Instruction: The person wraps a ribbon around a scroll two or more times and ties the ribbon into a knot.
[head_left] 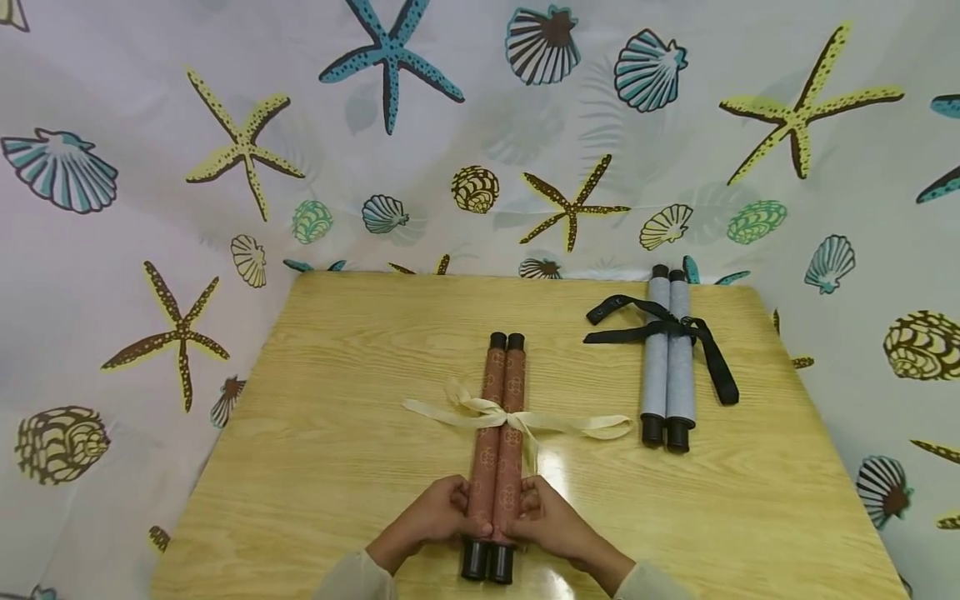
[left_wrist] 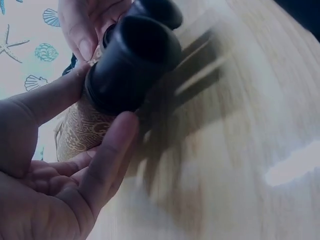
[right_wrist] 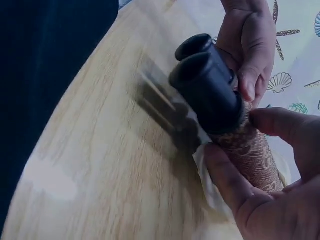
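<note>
A reddish-brown patterned scroll [head_left: 495,467], rolled up on two rods, points away from me in the middle of the table. A cream ribbon [head_left: 491,414] is tied in a bow around its middle. My left hand [head_left: 438,512] grips the left roll near its close end, thumb on top. On the other side, my right hand [head_left: 555,521] holds the right roll the same way. Black hollow end caps [left_wrist: 117,75] stick out past the fingers, also visible as black caps [right_wrist: 210,92] in the right wrist view. Their shadow on the wood suggests this end is raised.
To the right at the back lies a grey-blue scroll [head_left: 667,375] tied with a black ribbon [head_left: 716,367]. The wooden table [head_left: 337,350] has rounded far corners. A white cloth [head_left: 420,175] printed with starfish and shells hangs around its far side and both flanks.
</note>
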